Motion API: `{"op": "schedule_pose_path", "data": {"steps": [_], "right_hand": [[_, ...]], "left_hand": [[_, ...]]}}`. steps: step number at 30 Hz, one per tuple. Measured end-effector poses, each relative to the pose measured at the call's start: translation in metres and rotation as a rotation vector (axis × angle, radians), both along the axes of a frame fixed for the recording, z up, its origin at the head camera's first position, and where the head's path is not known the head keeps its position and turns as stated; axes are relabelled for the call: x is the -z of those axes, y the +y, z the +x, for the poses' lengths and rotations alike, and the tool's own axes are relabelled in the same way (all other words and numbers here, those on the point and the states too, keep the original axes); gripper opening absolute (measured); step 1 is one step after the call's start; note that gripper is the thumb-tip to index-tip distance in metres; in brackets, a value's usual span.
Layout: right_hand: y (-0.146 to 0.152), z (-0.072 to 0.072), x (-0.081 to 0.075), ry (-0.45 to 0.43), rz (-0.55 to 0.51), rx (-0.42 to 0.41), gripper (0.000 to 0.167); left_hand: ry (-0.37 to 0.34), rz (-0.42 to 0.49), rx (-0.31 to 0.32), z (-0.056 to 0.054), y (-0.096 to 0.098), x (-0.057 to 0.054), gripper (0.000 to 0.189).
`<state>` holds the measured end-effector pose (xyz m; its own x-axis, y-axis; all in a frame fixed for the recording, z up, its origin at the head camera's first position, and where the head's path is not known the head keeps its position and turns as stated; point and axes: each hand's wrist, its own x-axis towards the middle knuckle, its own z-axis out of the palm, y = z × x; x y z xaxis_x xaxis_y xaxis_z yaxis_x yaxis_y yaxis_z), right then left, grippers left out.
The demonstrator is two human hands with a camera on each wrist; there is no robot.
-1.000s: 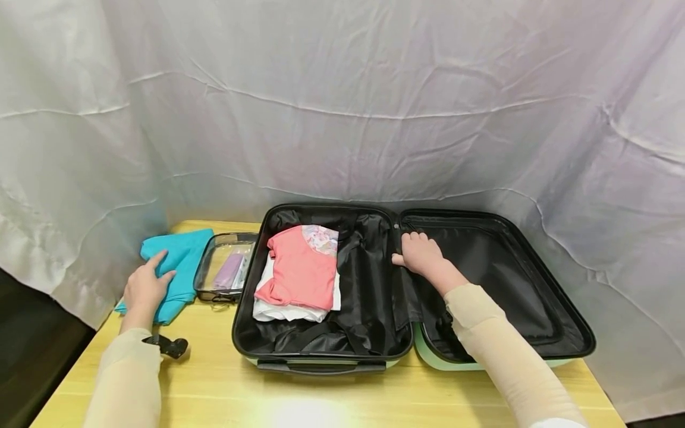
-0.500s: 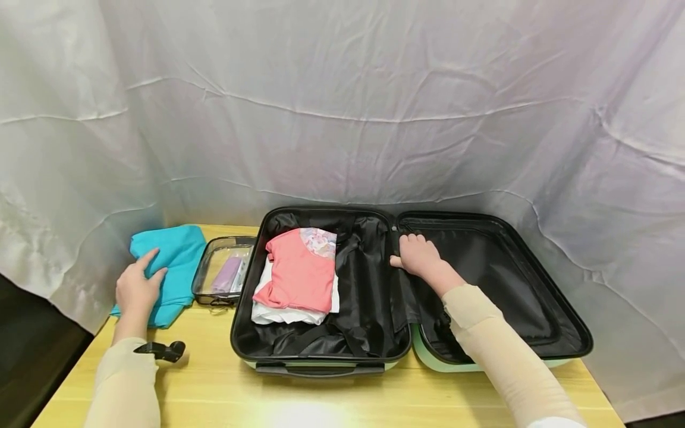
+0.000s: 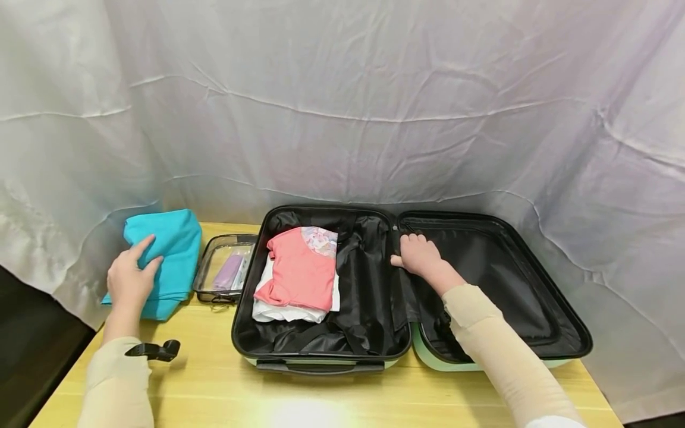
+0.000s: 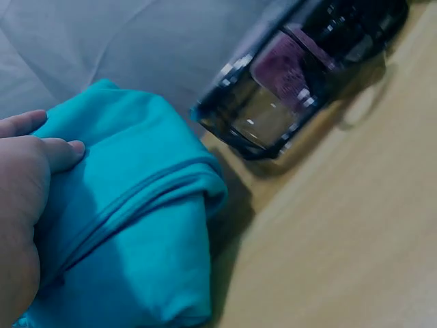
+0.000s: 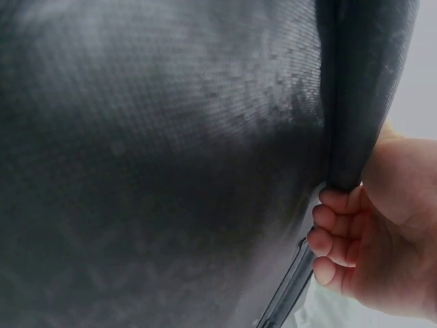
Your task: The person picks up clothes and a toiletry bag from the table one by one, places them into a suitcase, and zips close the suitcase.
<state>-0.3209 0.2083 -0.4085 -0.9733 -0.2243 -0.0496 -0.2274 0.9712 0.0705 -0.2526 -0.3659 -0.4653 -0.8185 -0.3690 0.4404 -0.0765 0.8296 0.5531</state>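
On the left, my left hand [image 3: 130, 278] holds a folded teal cloth [image 3: 173, 249] at its left side. The thumb and index finger lie over the cloth; the other fingers are hidden. In the left wrist view the teal cloth [image 4: 143, 184] shows thick, layered folds. My right hand [image 3: 421, 255] grips black lining fabric [image 3: 404, 291] at the hinge between the halves of the open suitcase [image 3: 321, 358]. Up close, the fingers of my right hand [image 5: 382, 239] curl at the edge of the black lining [image 5: 171, 137]. A coral garment [image 3: 305, 273] lies on white clothing [image 3: 289, 313] inside the left half.
A clear, black-edged pouch [image 3: 214, 255] holding a purple item [image 3: 229, 271] stands between the teal cloth and the suitcase. The suitcase's right half [image 3: 492, 279] lies open on the wooden table [image 3: 214, 386]. A grey curtain [image 3: 342, 119] hangs close behind everything.
My left hand and the teal cloth have shifted left, away from the pouch, and the cloth's far edge has moved back toward the curtain. My right hand has stayed at the lining.
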Motion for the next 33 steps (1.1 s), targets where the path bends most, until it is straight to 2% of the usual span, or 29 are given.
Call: {"op": "schedule_pose_path", "data": {"steps": [11,17,26,30,33], "right_hand": [[0.000,0.000,0.001,-0.004,-0.003,0.006,0.056],[0.000,0.000,0.001,-0.012,-0.002,0.013,0.056],[-0.002,-0.001,0.000,-0.022,0.003,0.019,0.057],[-0.001,-0.002,0.000,-0.029,0.005,0.013,0.058],[0.000,-0.002,0.000,-0.032,0.001,0.011,0.059]], "left_hand": [[0.118,0.030,0.028,0.006,0.007,-0.029,0.052],[0.193,0.022,0.057,0.005,0.016,-0.046,0.051],[0.350,0.042,0.115,0.000,0.045,-0.073,0.050],[0.379,0.079,0.127,-0.004,0.061,-0.087,0.049],[0.372,0.101,0.131,-0.008,0.073,-0.096,0.049]]}}
